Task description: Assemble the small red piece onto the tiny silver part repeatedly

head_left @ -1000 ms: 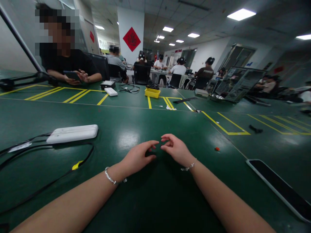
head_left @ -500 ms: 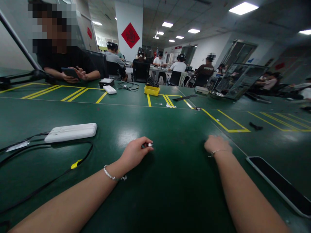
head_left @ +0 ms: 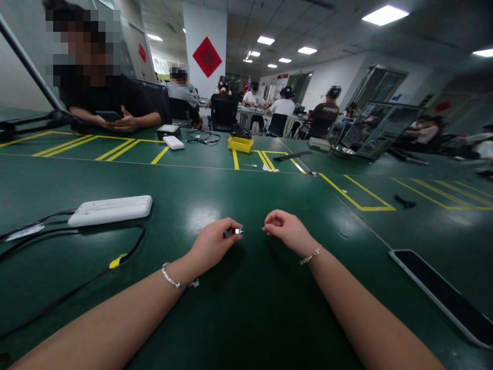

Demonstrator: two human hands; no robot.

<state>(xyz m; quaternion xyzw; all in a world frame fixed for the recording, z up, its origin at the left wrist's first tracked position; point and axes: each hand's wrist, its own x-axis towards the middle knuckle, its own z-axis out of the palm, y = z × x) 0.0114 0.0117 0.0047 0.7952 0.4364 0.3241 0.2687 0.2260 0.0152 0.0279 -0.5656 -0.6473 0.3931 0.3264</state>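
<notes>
Over the green table (head_left: 239, 303), my left hand (head_left: 213, 244) pinches a small shiny silvery metal piece (head_left: 238, 231) between thumb and fingertips. The piece is too small for me to tell its kind. My right hand (head_left: 287, 229) is just to the right of it, a short gap apart. Its thumb and fingertips are pressed together and point at the piece; whatever they may hold is hidden or too small to make out.
To the left lie a white power bank (head_left: 111, 209) and black cables (head_left: 84, 290) with a yellow tag (head_left: 117, 261). A phone (head_left: 442, 295) rests at right. Farther back are a yellow bin (head_left: 240, 144), a clear case (head_left: 379, 128) and a seated person (head_left: 115, 97) holding a phone.
My right hand has swung left from near the phone on the table and stopped close to my left hand. My left hand keeps its pinch on the metal piece, almost unmoved.
</notes>
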